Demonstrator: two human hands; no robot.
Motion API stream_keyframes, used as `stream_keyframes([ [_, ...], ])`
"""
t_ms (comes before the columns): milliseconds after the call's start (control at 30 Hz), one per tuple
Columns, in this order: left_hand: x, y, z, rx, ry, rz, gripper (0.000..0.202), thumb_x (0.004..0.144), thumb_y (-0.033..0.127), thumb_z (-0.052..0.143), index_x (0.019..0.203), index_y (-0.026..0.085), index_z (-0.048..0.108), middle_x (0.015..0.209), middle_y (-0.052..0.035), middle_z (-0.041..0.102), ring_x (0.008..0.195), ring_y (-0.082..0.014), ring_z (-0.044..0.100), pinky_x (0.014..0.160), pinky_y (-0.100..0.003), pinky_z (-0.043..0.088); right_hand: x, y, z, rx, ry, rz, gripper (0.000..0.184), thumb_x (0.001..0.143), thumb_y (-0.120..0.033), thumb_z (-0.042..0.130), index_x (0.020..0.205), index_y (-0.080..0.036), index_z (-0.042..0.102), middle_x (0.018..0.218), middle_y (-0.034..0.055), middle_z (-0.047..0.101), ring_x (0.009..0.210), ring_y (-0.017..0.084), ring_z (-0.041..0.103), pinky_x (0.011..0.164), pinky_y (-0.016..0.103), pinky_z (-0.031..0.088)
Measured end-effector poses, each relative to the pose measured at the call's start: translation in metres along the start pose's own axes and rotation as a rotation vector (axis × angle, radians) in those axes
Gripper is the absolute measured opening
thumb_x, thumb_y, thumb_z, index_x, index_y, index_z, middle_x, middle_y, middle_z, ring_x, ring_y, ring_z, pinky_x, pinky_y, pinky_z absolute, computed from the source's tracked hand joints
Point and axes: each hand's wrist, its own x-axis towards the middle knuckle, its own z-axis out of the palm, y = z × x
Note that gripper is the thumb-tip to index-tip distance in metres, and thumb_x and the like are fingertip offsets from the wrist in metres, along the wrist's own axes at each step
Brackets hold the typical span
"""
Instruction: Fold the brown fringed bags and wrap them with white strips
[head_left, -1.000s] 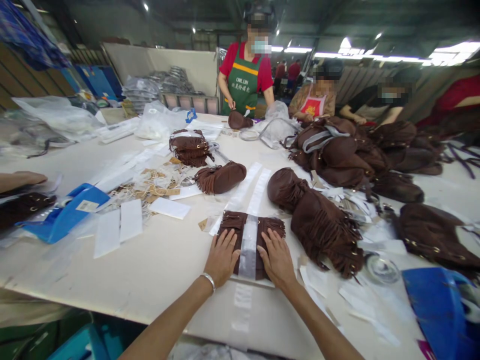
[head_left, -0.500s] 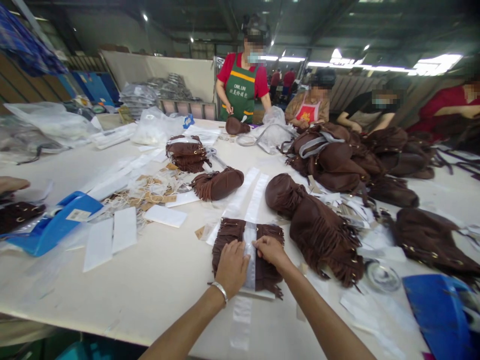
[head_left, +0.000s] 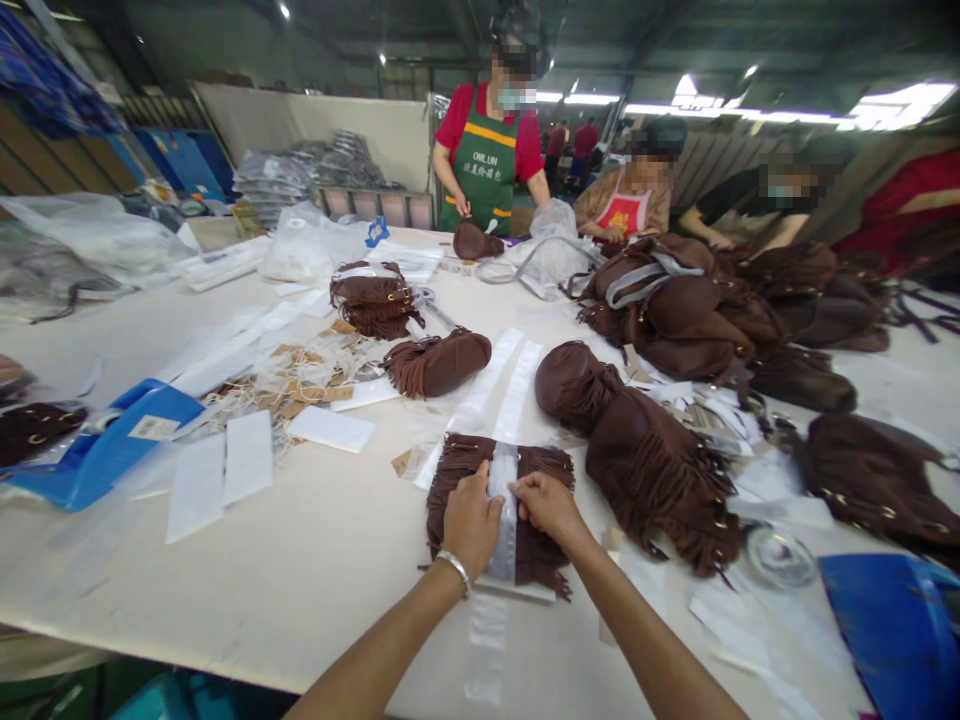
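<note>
Fringed bag: in my head view it lies flat on the counter, under both hands, a pale edge showing beneath its near side.
Clear strip: it runs over the bag's middle, with brown fringe on either side.
Left hand: I see a loose, unclosed grip, fingers resting on the bag, thumb toward the strip; a silver bracelet circles the wrist.
Right hand: the grip is narrow, thumb and forefinger together at the strip's right edge; I cannot tell whether film is between them.
Right side: I have a brown bag pair just beside, then a tape roll.
Left side: white cards near loose tags.
Across from me: a person in a green apron.
</note>
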Motion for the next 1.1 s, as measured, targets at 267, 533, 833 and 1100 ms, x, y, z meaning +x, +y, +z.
stream_keyframes([
  [267, 0.001, 0.001, 0.004, 0.104, -0.011, 0.016, 0.05, 0.087, 0.027, 0.051, 0.136, 0.018, 0.046, 0.119, -0.0112, 0.066, 0.11, -0.0264, 0.059, 0.095, -0.04, 0.046, -0.004, -0.008, -0.012, -0.065, -0.02, -0.043, 0.026, 0.09, -0.043, 0.05, 0.084, -0.02, 0.06, 0.058, -0.0017, 0.066, 0.049, 0.013, 0.057, 0.053, 0.024, 0.036],
  [533, 0.04, -0.01, -0.021, 0.223, -0.016, 0.186, 0.046, 0.095, 0.024, 0.035, 0.14, 0.015, 0.039, 0.131, -0.0119, 0.058, 0.123, -0.0236, 0.05, 0.107, -0.041, 0.038, 0.027, -0.035, -0.046, -0.611, 0.229, -0.375, 0.029, 0.092, -0.028, 0.047, 0.117, -0.019, 0.059, 0.116, 0.0114, 0.066, 0.111, 0.025, 0.059, 0.089, 0.034, 0.04],
  [833, 0.109, -0.012, -0.029, 0.405, -0.284, 0.447, 0.023, 0.089, 0.026, 0.051, 0.104, 0.016, 0.065, 0.104, -0.0149, 0.064, 0.114, -0.0313, 0.051, 0.097, -0.047, 0.042, 0.079, -0.036, -0.073, -0.667, -0.235, -0.352, 0.029, 0.073, -0.036, 0.07, 0.098, -0.024, 0.074, 0.091, 0.0061, 0.073, 0.084, 0.024, 0.065, 0.066, 0.028, 0.04],
  [1100, 0.118, -0.003, -0.062, 0.354, -0.523, 0.49, 0.017, 0.086, 0.028, 0.053, 0.093, 0.02, 0.066, 0.102, -0.0101, 0.063, 0.104, -0.0256, 0.055, 0.089, -0.036, 0.046, 0.069, -0.043, -0.087, -0.44, -0.417, -0.437, 0.014, 0.075, -0.03, 0.067, 0.087, -0.024, 0.072, 0.079, -0.001, 0.068, 0.073, 0.016, 0.06, 0.061, 0.023, 0.036],
])
